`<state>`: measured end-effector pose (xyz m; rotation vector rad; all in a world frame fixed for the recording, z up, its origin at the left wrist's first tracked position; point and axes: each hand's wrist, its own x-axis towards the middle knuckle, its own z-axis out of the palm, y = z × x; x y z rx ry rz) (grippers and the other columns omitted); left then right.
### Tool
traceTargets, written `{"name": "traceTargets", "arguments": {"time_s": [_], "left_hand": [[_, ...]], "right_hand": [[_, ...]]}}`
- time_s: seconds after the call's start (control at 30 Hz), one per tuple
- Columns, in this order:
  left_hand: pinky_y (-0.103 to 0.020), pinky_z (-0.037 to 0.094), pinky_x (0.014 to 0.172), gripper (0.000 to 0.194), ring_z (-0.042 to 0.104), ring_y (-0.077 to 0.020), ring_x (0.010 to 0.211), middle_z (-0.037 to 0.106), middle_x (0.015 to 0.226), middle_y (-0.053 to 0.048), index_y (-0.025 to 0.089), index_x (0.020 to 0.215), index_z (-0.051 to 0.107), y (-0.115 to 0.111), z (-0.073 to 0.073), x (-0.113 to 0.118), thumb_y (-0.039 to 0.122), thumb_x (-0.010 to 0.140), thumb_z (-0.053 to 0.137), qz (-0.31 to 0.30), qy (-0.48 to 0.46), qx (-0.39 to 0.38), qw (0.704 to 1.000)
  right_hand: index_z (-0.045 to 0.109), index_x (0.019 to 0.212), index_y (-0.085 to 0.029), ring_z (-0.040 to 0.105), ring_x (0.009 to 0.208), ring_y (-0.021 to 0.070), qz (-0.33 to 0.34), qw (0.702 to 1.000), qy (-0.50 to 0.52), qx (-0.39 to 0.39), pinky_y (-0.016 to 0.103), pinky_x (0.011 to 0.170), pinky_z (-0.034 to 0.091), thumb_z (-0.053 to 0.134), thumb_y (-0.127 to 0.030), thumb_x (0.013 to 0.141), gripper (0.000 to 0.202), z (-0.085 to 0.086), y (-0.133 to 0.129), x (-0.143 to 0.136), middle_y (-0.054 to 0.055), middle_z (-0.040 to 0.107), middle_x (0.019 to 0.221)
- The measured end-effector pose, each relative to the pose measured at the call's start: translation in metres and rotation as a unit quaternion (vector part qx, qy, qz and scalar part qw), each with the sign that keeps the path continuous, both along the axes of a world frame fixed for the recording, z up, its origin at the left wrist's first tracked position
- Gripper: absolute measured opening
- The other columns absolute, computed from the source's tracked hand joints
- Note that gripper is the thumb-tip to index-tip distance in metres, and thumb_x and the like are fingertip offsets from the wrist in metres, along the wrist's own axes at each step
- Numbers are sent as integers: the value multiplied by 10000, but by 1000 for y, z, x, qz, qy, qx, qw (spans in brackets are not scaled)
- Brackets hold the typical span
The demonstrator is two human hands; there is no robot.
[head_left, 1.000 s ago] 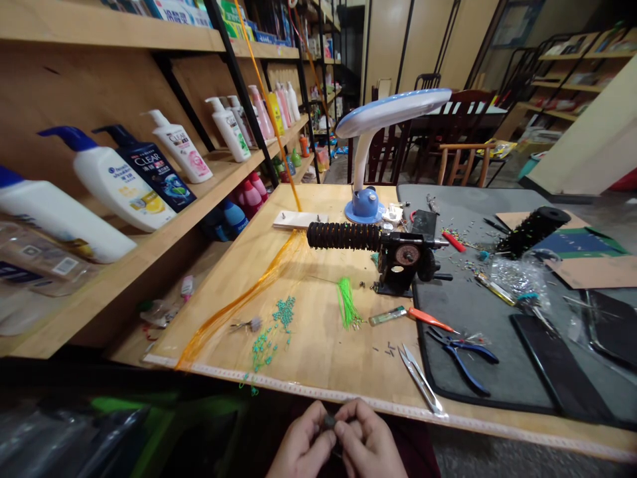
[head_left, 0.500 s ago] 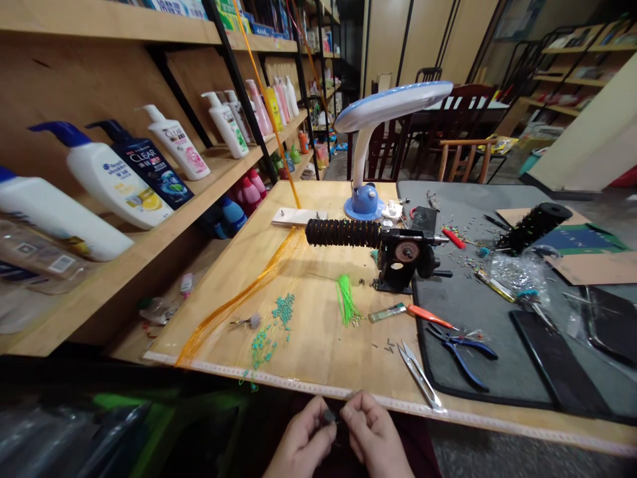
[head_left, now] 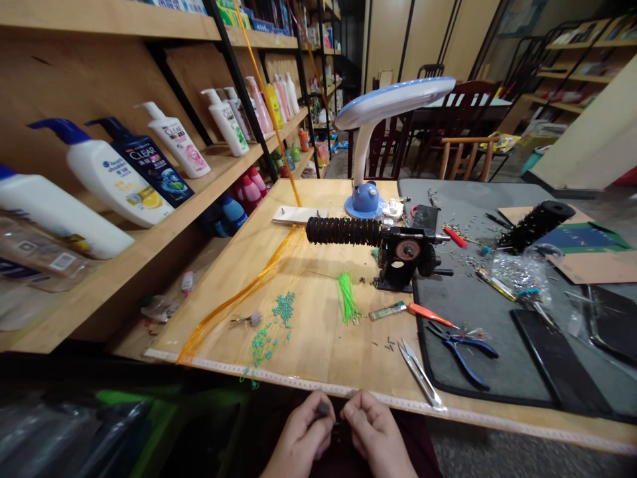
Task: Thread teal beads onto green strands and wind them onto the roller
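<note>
Through the head camera I have two bare hands at the bottom centre, held just off the near edge of a wooden worktop (head_left: 323, 352). My left grip (head_left: 306, 428) is closed on a small dark piece (head_left: 324, 407), pinched between thumb and fingers, its end showing at the tips. My right grip (head_left: 371, 425) is just beside it, fingertips gathered together; I cannot tell whether they hold anything thin.

Ahead of the right grip lie a few dark bits (head_left: 388, 344); a little further right are snips (head_left: 423, 380), tips pointing away, then blue-handled pliers (head_left: 448, 336) on a grey mat. Ahead and left are teal beads (head_left: 283, 305) and a long spread of orange threads (head_left: 199, 328).

The main risk, I judge, is a drop: the piece is tiny and no worktop lies beneath it, so a slackened thumb could send it into dark cloth, where I would struggle to spot it. Reaching right without looking could bring fingers onto the snips' tips. A sleeve brushing left could drag the threads and scatter the beads.
</note>
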<state>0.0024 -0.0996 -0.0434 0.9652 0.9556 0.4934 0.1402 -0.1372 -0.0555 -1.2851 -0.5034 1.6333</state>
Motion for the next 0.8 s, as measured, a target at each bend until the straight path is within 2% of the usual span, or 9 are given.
{"name": "traceTargets", "arguments": {"time_s": [0.1, 0.23, 0.4, 0.5, 0.67, 0.8], "left_hand": [[-236, 189, 457, 214, 246, -92, 467, 295, 510, 105, 210, 703, 463, -1, -2, 0, 385, 792, 549, 3, 2, 10, 1000], [-235, 255, 496, 117, 312, -109, 529, 379, 575, 70, 199, 719, 485, -2, -2, -2, 277, 781, 548, -13, 53, 60, 997], [-244, 332, 577, 127, 383, -135, 598, 436, 613, 38, 195, 669, 492, -1, 1, -2, 247, 763, 560, -22, 104, 133, 985], [-237, 338, 567, 148, 388, -136, 593, 444, 611, 36, 191, 659, 512, 0, 3, 1, 270, 724, 620, -6, 121, 116, 986], [-234, 313, 531, 181, 388, -129, 551, 489, 568, 25, 159, 648, 615, -1, 5, 3, 320, 710, 670, 21, 167, 123, 978], [-241, 377, 594, 219, 493, -155, 614, 595, 635, -11, 162, 692, 661, 3, 7, -2, 372, 753, 677, 38, 132, 130, 982]], "right_hand": [[452, 637, -212, 166, 355, 29, -3, 1000, 5, 7, 197, 370, 97, 676, -748, 579, 584, 0, 0, -1, -151, 272, 401], [425, 631, -220, 153, 368, 32, -5, 1000, 5, 16, 198, 376, 96, 677, -729, 605, 568, 1, 0, -2, -151, 257, 419], [413, 635, -221, 173, 395, 44, -5, 999, -30, 30, 208, 395, 105, 638, -737, 646, 563, -3, -3, -2, -142, 264, 441], [416, 641, -222, 189, 416, 58, 10, 997, -57, 43, 218, 412, 124, 609, -725, 687, 540, -5, -4, -1, -132, 269, 458], [488, 654, -196, 347, 563, 109, 17, 986, -142, 88, 240, 537, 293, 618, -579, 760, 419, -4, -3, 1, -53, 418, 606], [501, 669, -201, 332, 547, 114, 61, 982, -156, 84, 248, 530, 277, 612, -452, 766, 291, -6, -3, 4, -62, 400, 576]]}}
